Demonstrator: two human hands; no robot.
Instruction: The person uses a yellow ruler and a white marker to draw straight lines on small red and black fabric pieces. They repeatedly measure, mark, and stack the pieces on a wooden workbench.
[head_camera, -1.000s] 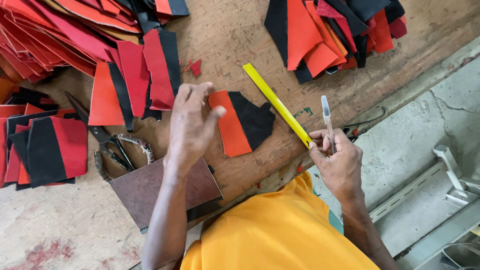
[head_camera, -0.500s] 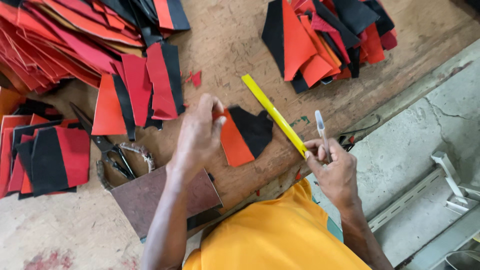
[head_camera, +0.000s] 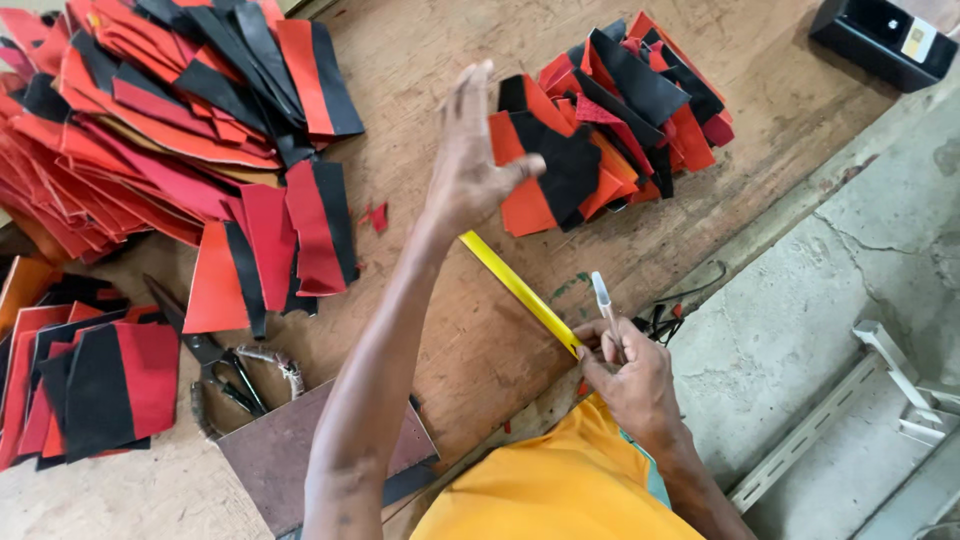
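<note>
Dropping cut piece (head_camera: 545, 165) onto right pile (head_camera: 640, 110), left hand (head_camera: 465, 150) open; right hand (head_camera: 625, 365) pinching pen (head_camera: 603, 305) beside ruler (head_camera: 520, 290); land it flat

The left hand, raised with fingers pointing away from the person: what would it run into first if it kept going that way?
Probably the black-and-red piece by the left hand, on the pile of red and black pieces; how high the hand is above it is unclear.
</note>
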